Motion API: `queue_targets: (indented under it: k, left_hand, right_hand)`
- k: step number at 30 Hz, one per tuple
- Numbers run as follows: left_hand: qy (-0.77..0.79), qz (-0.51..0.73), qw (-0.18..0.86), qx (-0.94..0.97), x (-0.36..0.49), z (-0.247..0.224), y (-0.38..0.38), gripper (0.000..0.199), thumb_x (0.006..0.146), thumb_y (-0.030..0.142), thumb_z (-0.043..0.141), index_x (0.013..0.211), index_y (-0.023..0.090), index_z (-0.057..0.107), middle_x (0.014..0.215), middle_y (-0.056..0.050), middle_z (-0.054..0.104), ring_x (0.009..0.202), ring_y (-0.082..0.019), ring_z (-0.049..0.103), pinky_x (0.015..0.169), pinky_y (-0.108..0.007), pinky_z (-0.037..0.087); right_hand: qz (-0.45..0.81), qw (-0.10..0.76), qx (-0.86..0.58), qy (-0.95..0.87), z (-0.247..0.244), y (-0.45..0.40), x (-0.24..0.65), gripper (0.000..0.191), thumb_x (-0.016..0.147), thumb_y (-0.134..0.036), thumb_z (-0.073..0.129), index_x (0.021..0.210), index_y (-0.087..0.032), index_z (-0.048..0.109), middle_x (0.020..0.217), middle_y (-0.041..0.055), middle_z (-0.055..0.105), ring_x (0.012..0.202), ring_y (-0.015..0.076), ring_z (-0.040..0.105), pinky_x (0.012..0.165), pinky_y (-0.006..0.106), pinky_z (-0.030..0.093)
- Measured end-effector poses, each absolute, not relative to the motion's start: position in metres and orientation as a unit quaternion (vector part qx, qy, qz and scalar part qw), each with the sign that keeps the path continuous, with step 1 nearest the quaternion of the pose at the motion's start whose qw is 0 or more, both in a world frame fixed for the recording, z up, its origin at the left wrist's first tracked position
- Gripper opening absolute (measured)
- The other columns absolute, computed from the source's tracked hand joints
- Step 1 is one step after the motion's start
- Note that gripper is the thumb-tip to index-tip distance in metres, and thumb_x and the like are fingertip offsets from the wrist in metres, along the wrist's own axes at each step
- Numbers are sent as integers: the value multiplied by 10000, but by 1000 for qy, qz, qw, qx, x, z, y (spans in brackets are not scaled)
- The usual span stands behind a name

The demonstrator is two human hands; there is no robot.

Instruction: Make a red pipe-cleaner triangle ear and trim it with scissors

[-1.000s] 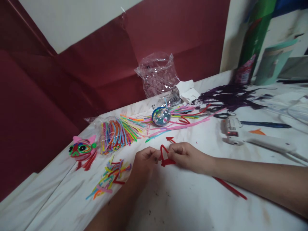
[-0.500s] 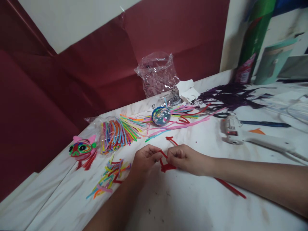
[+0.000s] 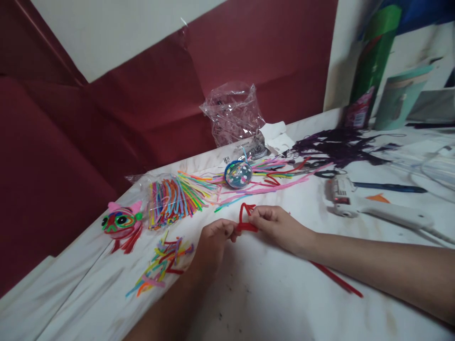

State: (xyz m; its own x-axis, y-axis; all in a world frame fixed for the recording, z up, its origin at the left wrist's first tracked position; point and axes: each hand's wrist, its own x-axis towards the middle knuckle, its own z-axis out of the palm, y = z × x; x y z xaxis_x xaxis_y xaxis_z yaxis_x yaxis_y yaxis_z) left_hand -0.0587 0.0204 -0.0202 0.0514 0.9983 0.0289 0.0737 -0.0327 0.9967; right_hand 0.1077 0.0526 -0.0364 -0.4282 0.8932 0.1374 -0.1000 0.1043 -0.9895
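Observation:
Between my two hands is a bent red pipe cleaner point(image 3: 247, 227), folded into an angular shape with a pointed loop on top. My left hand point(image 3: 217, 234) pinches its left end, and my right hand point(image 3: 275, 223) grips its right side with thumb and fingers. Both hands hover just over the white table. Under my right forearm lies a straight red pipe cleaner point(image 3: 337, 278). Left of my left hand is a pile of short cut pipe cleaner pieces point(image 3: 167, 263) in mixed colours.
A pipe cleaner animal head point(image 3: 122, 221) stands at the left beside a bag of colourful pipe cleaners point(image 3: 174, 199). Behind my hands sit a decorated clear ball point(image 3: 238, 174) and a crumpled plastic bag point(image 3: 232, 113). A glue gun point(image 3: 377, 203), a dark pen point(image 3: 391, 187) and purple strands point(image 3: 334, 147) lie right.
The red pipe cleaner between my hands has been lifted and turned, its loop now pointing up. My left fingers have shifted along it, and my right hand has risen slightly.

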Motion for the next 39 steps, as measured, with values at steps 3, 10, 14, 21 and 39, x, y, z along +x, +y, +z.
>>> queue_targets:
  k: [3,10,14,21,39]
  left_hand:
    - [525,451,467,551,-57,-18,20,215,704,314,562,598,137,620,541,8,529,502,-89,402,527,-225,297]
    - [536,442,457,556,-55,-17,21,261,717,356,558,569,143,589,517,26,509,450,-69,343,492,-221,265]
    - [526,450,457,559,-55,-23,23,218,686,304,588,542,142,572,497,26,499,482,-83,387,511,-224,287]
    - [500,501,509,490,-58,-25,24,213,674,312,608,565,133,570,531,6,542,517,-89,447,549,-228,339]
    - [526,480,443,546,-55,-23,23,197,682,302,589,578,136,576,492,38,486,486,-76,397,525,-221,312]
  right_hand:
    - [587,417,-330,-611,-36,52,108,346,728,-483,536,627,-154,503,559,-22,501,523,94,417,511,226,322]
    - [590,405,-330,-615,-42,53,107,374,729,-512,530,619,-159,472,574,-25,489,514,86,392,500,222,298]
    - [608,389,-331,-608,-42,52,106,366,738,-498,526,617,-156,475,544,-40,440,489,76,339,489,223,276]
    - [636,444,-316,-547,-36,53,106,209,740,-317,474,641,-151,554,577,-14,513,552,102,427,559,236,324]
    - [676,384,-234,-583,-42,51,105,180,719,-303,608,650,-139,580,617,-8,529,576,94,433,560,233,312]
